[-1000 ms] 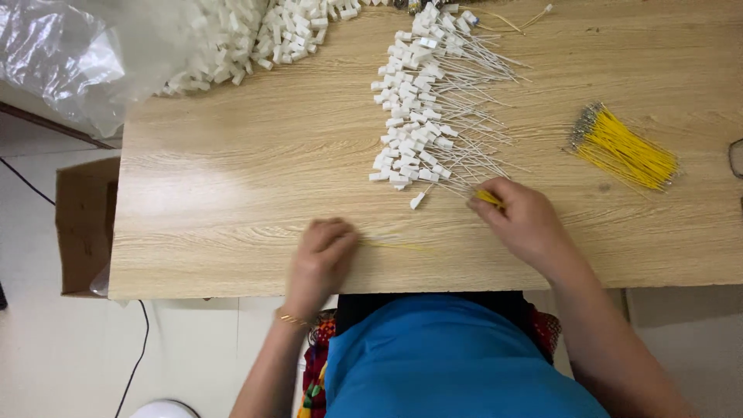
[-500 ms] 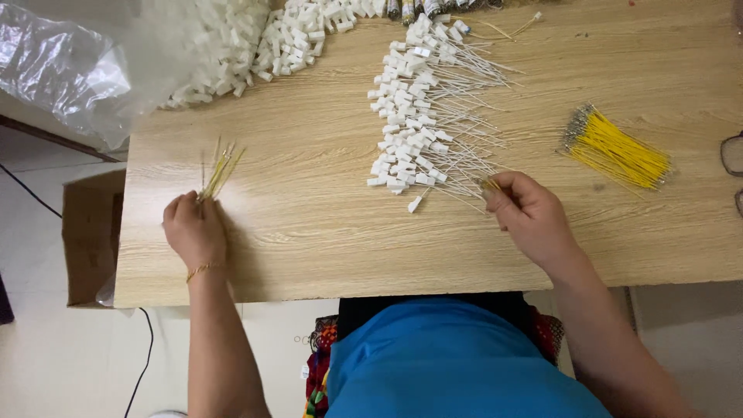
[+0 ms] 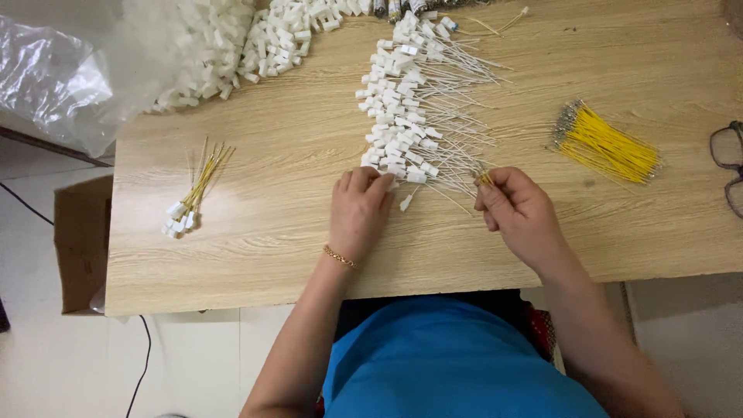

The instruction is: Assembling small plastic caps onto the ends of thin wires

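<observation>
The right hand point(image 3: 520, 210) pinches a few thin yellow wires point(image 3: 484, 179) between thumb and fingertips, their ends just showing above the knuckles. The left hand point(image 3: 360, 213) lies palm down with its fingers together, the tips touching the near edge of the row of white connectors point(image 3: 402, 101) with fine pale wire tails; whether it has hold of one cannot be told, since the fingers cover that spot. One loose white connector point(image 3: 405, 203) sits on the table point(image 3: 294, 147) between the two hands.

These pieces look very light and small. The plastic blocks are likely stiff and easy to nip at the sides, while the wires bend at a touch and tangle with their neighbours — best taken near the end, close to the metal tip, not mid-length.

Farther right lies a bundle of yellow wires point(image 3: 607, 147), well apart from the hands, and a pair of glasses point(image 3: 727, 166) at the table's edge. To the far left rests a small bunch of finished pieces point(image 3: 190, 203) — white blocks with yellow wires fanned upward. A heap of loose white plastic parts point(image 3: 232, 39) fills the far corner beside a clear plastic bag point(image 3: 54, 77). A cardboard box point(image 3: 77, 240) stands on the floor.
</observation>
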